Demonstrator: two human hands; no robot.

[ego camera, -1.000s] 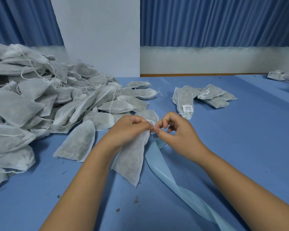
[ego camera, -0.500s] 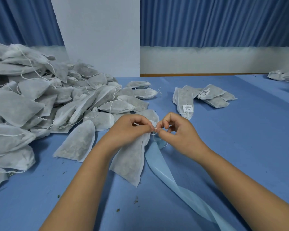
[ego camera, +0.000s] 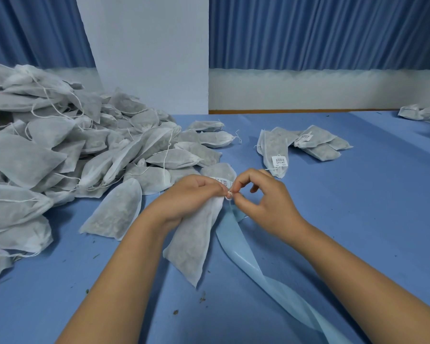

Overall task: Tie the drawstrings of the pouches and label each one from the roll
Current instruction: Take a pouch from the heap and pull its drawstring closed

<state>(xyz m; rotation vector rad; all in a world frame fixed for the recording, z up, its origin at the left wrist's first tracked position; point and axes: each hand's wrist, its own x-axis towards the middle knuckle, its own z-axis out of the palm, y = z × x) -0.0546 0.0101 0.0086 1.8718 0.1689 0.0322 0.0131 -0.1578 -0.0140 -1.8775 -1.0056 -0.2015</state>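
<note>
Both hands meet low over the blue table. The left hand has its fingers clenched round the gathered neck of a white pouch. The pouch trails down and back from those fingers toward the person, with its bottom end on the table.

Right at the fingertips there's a tiny loop of drawstring. The right hand is pinching it between thumb and forefinger, with the other fingers loosely curled above.

A small barcode label peeks out just behind the left fingers, can't read it.

Just under the right fingers a pale blue strip starts, then runs off toward the near edge with one twist in it.

Off to the left of the left fingers is a big pile of pouches with loose strings everywhere, and one single pouch lies flat just beside that wrist.

Beyond the right fingers, well apart from them, sits a little bunch of labelled pouches, barcode stickers facing up. A few more pouches are way off at the far right of the table.
</note>
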